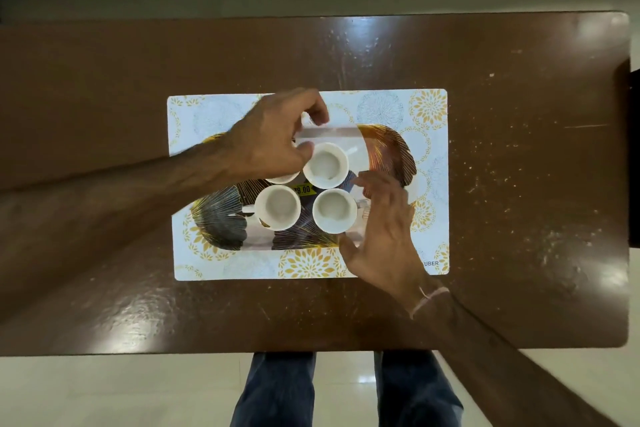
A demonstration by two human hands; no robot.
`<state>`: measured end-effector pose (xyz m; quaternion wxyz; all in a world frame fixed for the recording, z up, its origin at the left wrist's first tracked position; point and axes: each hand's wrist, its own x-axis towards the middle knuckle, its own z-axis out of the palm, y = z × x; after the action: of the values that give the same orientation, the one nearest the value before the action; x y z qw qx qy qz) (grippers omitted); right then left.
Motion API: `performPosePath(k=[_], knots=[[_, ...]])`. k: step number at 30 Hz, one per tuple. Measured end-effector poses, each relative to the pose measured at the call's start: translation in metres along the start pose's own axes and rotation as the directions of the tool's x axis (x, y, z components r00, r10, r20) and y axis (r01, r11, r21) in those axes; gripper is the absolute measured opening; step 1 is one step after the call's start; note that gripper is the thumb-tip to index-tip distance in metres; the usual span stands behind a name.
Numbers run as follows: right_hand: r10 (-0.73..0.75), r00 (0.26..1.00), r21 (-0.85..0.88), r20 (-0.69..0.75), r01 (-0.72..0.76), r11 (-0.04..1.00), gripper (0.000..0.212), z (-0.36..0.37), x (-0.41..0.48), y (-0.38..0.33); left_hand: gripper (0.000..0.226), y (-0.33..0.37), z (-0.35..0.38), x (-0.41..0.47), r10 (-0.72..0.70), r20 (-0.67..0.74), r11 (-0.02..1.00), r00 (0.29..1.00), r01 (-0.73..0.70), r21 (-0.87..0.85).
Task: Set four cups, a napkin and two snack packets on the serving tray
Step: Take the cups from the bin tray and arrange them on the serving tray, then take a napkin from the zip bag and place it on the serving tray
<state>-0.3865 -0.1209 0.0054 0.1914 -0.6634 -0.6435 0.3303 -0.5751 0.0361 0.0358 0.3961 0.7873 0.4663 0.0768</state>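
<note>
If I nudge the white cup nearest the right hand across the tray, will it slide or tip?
The cup would probably slide: the tray looks glossy, with glare on it. It seems unlikely to tip, since it sits upright and looks squat and wide-mouthed. It looks ceramic and empty, so likely light but chippable against the neighbouring cup, which stands close.

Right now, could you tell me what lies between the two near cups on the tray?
In the head view, only bare tray shows between the near-left cup and near-right cup.

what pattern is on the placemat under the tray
Gold flower medallions and faint grey-blue ones on white, on the placemat; head view shows it.
</note>
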Motion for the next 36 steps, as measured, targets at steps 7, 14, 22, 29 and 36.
performPosePath(k=[7,14,22,29,36], knots=[[-0.189,0.980,-0.260,0.056,0.197,0.945,0.050,-0.019,0.028,-0.021,0.040,-0.017,0.006,-0.076,-0.013,-0.004,0.964,1.000,0.014,0.266],[-0.149,0.966,-0.443,0.213,0.231,0.866,0.034,-0.006,0.049,-0.023,0.031,-0.017,0.037,-0.085,-0.072,-0.126,0.930,0.989,0.112,0.349],[-0.168,0.981,-0.434,0.095,0.192,0.880,0.024,0.006,0.050,-0.020,0.024,-0.013,0.048,-0.090,-0.102,-0.197,0.947,0.975,0.156,0.282],[-0.153,0.984,-0.369,0.094,0.177,0.912,0.039,0.001,0.045,-0.027,0.040,-0.009,0.043,-0.092,-0.118,-0.238,0.959,0.964,0.173,0.226],[-0.131,0.991,-0.198,-0.025,0.124,0.972,0.046,-0.026,0.050,-0.017,0.041,0.015,0.037,-0.049,-0.083,-0.335,0.958,0.938,0.167,0.231]])
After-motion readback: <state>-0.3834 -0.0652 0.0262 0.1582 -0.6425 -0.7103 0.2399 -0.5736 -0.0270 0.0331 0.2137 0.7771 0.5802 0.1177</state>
